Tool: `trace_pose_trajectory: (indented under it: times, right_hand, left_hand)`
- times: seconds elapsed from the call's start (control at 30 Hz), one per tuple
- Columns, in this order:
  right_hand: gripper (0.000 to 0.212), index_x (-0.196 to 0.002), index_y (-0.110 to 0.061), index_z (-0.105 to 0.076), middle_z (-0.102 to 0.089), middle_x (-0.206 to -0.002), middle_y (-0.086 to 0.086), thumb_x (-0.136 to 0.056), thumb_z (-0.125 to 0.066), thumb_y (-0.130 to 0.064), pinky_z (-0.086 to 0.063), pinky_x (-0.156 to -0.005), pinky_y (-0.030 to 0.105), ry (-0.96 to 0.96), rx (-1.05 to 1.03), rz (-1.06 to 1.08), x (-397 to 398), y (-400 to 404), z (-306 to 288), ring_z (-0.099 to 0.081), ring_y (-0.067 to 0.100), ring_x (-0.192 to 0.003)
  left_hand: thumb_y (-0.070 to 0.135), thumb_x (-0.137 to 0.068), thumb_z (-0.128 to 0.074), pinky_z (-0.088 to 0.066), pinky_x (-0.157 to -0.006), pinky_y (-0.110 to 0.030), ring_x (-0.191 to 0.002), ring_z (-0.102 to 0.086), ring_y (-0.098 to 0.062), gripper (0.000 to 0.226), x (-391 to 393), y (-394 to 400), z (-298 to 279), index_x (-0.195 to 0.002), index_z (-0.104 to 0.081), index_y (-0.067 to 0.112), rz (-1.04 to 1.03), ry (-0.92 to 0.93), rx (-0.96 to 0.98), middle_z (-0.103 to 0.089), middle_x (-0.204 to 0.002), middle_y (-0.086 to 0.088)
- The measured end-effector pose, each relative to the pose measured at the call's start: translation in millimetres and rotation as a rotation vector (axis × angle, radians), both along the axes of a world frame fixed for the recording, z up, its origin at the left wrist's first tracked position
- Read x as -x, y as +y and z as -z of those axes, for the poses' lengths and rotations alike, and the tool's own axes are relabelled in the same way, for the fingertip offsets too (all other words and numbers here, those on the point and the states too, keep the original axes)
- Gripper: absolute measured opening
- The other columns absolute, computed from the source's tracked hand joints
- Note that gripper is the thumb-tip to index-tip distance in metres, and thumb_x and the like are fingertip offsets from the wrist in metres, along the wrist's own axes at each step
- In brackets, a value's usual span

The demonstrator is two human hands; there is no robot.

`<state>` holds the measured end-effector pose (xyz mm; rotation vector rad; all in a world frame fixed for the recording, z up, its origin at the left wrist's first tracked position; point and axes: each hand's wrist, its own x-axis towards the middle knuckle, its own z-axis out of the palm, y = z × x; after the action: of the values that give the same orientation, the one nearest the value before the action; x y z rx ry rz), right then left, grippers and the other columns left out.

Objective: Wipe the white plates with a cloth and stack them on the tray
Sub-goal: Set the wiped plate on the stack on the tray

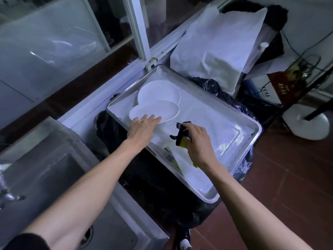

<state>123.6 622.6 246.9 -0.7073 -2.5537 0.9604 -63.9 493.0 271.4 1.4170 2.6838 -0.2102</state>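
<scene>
Two white plates lie overlapping at the far left of the metal tray (239,141): the nearer plate (158,110) partly covers the farther plate (159,91). My left hand (144,128) reaches over the tray's left edge, fingers spread flat, its fingertips touching the near rim of the nearer plate. My right hand (196,141) hovers over the middle of the tray, shut on a spray bottle (182,136) with a black trigger head and a yellow body. No cloth can be made out in either hand.
The tray rests on something wrapped in black plastic (221,94). A steel sink (54,186) lies at the lower left. White sheets (216,46) lean behind the tray. Glass panes (45,42) stand at the left; a white fan base (306,123) sits on the red floor.
</scene>
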Motion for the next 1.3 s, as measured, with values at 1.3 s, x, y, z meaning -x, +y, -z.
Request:
trace_pose_trajectory:
  times: [1.3]
  right_hand:
    - [0.045, -0.132, -0.024, -0.054, -0.057, -0.136, -0.006, -0.093, -0.056, -0.002, -0.045, -0.092, 0.048, -0.08, -0.026, -0.035, 48.0, 47.7, 23.7, -0.048, 0.028, -0.114]
  left_hand:
    - [0.04, -0.1, -0.049, -0.015, -0.121, -0.062, -0.154, -0.008, -0.034, 0.067, 53.9, 47.3, 63.8, -0.158, -0.024, 0.019, -0.019, -0.022, 0.007, -0.022, -0.164, -0.013]
